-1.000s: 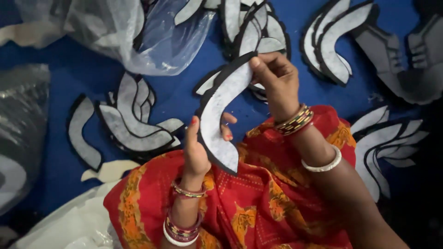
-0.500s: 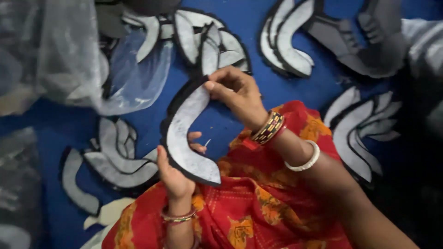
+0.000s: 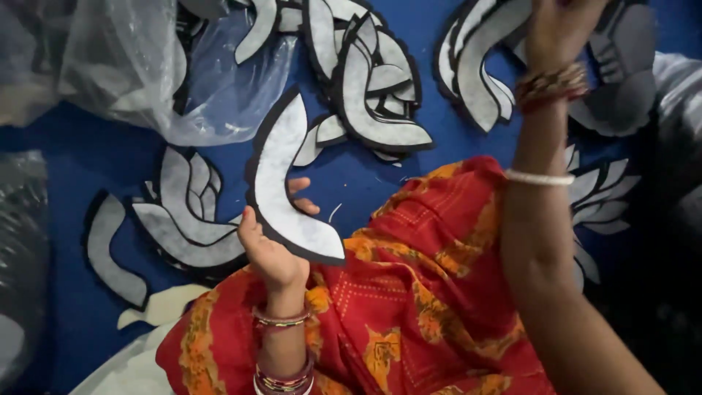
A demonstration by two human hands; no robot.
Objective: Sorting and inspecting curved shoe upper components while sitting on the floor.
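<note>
Curved grey cut-out piece (image 3: 285, 186), black-edged, held upright over the red cloth lap (image 3: 409, 292); seemingly light, flat, semi-stiff, best gripped at its lower edge. Left hand (image 3: 270, 252) grasps it; right hand (image 3: 559, 25) reaches the blue mat's (image 3: 66, 190) far edge, grip indiscernible.

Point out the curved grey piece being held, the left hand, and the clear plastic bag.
curved grey piece (image 3: 281, 186), head view, on its grey face at mid-curve.
left hand (image 3: 272, 256), head view, on the back of the hand.
clear plastic bag (image 3: 146, 66), head view, on its crumpled middle.
</note>
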